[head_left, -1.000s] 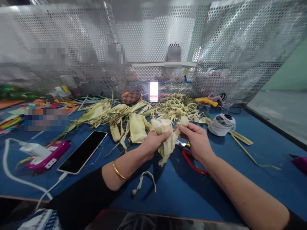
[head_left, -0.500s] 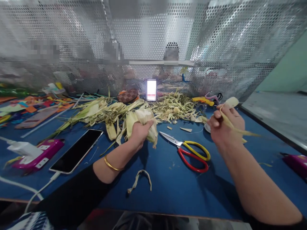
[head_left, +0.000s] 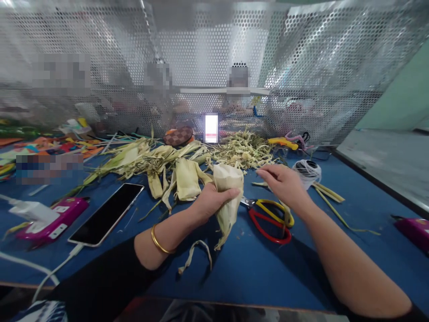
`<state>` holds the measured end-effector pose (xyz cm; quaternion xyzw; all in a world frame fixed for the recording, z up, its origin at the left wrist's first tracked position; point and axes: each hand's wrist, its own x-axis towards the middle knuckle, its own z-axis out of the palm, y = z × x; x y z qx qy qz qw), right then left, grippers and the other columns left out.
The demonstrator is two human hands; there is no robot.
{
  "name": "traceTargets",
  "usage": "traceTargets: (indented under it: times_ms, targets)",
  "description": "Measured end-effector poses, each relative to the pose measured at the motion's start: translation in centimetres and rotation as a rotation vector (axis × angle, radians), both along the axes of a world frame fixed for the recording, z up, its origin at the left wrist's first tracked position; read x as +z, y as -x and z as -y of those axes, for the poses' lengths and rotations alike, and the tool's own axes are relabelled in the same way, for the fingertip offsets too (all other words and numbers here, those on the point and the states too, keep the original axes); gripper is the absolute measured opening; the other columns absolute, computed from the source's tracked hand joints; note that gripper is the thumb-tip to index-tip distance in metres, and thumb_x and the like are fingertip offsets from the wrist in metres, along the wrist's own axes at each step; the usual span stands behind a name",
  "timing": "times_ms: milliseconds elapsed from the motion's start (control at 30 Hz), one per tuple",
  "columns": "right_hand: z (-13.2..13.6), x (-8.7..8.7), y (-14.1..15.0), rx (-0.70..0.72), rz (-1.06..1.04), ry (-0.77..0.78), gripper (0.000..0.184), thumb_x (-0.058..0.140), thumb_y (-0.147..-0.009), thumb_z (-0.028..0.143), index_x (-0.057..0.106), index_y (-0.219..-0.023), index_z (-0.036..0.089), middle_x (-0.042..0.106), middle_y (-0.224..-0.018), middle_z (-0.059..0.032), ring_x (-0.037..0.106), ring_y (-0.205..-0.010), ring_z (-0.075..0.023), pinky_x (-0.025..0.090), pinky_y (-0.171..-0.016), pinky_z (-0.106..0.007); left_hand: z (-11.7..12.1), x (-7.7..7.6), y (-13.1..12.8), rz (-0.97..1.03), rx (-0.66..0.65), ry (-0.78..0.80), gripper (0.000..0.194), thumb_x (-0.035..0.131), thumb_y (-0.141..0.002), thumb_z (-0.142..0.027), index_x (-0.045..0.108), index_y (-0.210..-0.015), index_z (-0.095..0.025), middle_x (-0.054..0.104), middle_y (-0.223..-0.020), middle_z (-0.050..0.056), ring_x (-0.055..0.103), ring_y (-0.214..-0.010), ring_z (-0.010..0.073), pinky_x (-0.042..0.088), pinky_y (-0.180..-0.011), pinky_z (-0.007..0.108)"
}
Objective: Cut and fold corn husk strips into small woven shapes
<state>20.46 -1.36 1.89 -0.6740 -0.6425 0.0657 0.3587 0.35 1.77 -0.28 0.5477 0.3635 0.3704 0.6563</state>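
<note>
My left hand [head_left: 214, 200] is closed around a pale corn husk bundle [head_left: 229, 176], thumb across its front. The bundle stands upright above the table, rounded at the top and tapering to a ragged lower end. To its right, my right hand [head_left: 284, 183] has its thumb and fingertips pinched together. A narrow husk strip [head_left: 287, 217] hangs below that palm, over the scissors' handles; its upper part is hidden by the hand. The scissors [head_left: 256, 222], with red and yellow handles, lie on the table, their blades partly behind the bundle. A curled husk strip [head_left: 197, 250] lies nearer to me.
Corn husks [head_left: 134, 154] and shredded husk [head_left: 246, 150] are heaped along the back. A thread ball [head_left: 307, 172] and loose husk strips [head_left: 330, 192] lie right. On the left are a charging phone [head_left: 107, 214] and a purple power strip [head_left: 67, 214]. A perforated screen [head_left: 214, 53] stands behind.
My left hand has brought the husk bundle right and nearer, away from the pile. My right hand has swung left toward it with the strip, uncovering the thread ball.
</note>
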Motion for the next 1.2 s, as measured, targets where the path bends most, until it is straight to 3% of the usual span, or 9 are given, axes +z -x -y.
traceTargets:
  times_ms: [67, 167, 300, 467, 633, 800, 1033, 1200]
  targets:
    - [0.4, -0.1, 1.9, 0.202, -0.456, 0.058, 0.031, 0.057, -0.08, 0.049, 0.067, -0.086, 0.02, 0.067, -0.076, -0.0036, 0.06, -0.071, -0.0179, 0.045, -0.064, -0.03, 0.2, 0.0, 0.0, -0.046, -0.036, 0.0, 0.031, 0.077, -0.062, -0.029, 0.073, -0.089, -0.015, 0.073, -0.085, 0.006, 0.063, -0.068, 0.0152, 0.05, -0.065, 0.025]
    - [0.7, -0.7, 3.9, 0.283, -0.736, 0.129, 0.031, 0.07, -0.068, 0.047, 0.063, -0.078, 0.018, 0.06, -0.062, 0.0017, 0.051, -0.057, -0.0124, 0.042, -0.056, -0.026, 0.4, 0.1, -0.1, -0.089, -0.073, -0.013, 0.034, 0.078, -0.06, -0.033, 0.073, -0.088, -0.015, 0.072, -0.082, 0.006, 0.063, -0.069, 0.0164, 0.049, -0.065, 0.026]
    - [0.7, -1.5, 4.6, 0.255, -0.75, 0.142, 0.027, 0.075, -0.062, 0.04, 0.061, -0.07, 0.018, 0.054, -0.054, 0.005, 0.045, -0.051, -0.0098, 0.036, -0.051, -0.024, 0.4, 0.5, -0.2, -0.016, 0.01, -0.031, 0.024, 0.074, -0.063, -0.034, 0.07, -0.079, -0.016, 0.069, -0.077, 0.003, 0.061, -0.068, 0.0146, 0.047, -0.063, 0.024]
    - [0.8, -1.5, 4.8, 0.22, -0.817, 0.158, 0.024, 0.073, -0.063, 0.038, 0.058, -0.065, 0.018, 0.053, -0.052, 0.0051, 0.046, -0.048, -0.0092, 0.036, -0.049, -0.024, 0.3, 0.6, -0.2, -0.134, 0.132, -0.142, 0.014, 0.066, -0.065, -0.026, 0.058, -0.059, -0.016, 0.054, -0.056, -0.003, 0.045, -0.05, 0.0086, 0.034, -0.047, 0.021]
    - [1.0, -1.6, 5.1, 0.25, -0.771, 0.245, 0.03, 0.072, -0.064, 0.044, 0.056, -0.062, 0.018, 0.052, -0.053, 0.0043, 0.046, -0.048, -0.0097, 0.037, -0.049, -0.025, 0.3, 0.8, 0.1, -0.14, 0.113, -0.175, 0.019, 0.067, -0.065, -0.033, 0.062, -0.065, -0.014, 0.057, -0.061, -0.001, 0.049, -0.055, 0.0105, 0.039, -0.052, 0.023]
    - [0.8, -1.9, 4.7, 0.228, -0.618, 0.034, 0.022, 0.071, -0.067, 0.037, 0.059, -0.07, 0.019, 0.054, -0.06, 0.0033, 0.046, -0.055, -0.011, 0.035, -0.051, -0.025, 0.3, 0.7, 0.2, -0.144, 0.127, -0.153, 0.022, 0.068, -0.065, -0.035, 0.06, -0.062, -0.014, 0.054, -0.058, -0.002, 0.046, -0.053, 0.0096, 0.036, -0.05, 0.022]
    - [0.8, -1.8, 4.8, 0.234, -0.687, 0.096, 0.02, 0.07, -0.066, 0.036, 0.06, -0.067, 0.018, 0.056, -0.056, 0.0027, 0.048, -0.053, -0.0108, 0.038, -0.051, -0.026, 0.4, 0.6, 0.1, -0.089, 0.061, -0.137, 0.024, 0.069, -0.066, -0.035, 0.068, -0.073, -0.012, 0.062, -0.066, 0.002, 0.052, -0.058, 0.0106, 0.041, -0.054, 0.023]
    - [0.9, -1.9, 5.1, 0.221, -0.673, 0.029, 0.021, 0.072, -0.066, 0.036, 0.062, -0.068, 0.018, 0.058, -0.058, 0.0021, 0.048, -0.054, -0.0106, 0.037, -0.05, -0.025, 0.4, 0.5, 0.1, -0.076, 0.089, -0.12, 0.025, 0.068, -0.066, -0.036, 0.069, -0.073, -0.011, 0.063, -0.066, 0.003, 0.052, -0.058, 0.0112, 0.042, -0.053, 0.023]
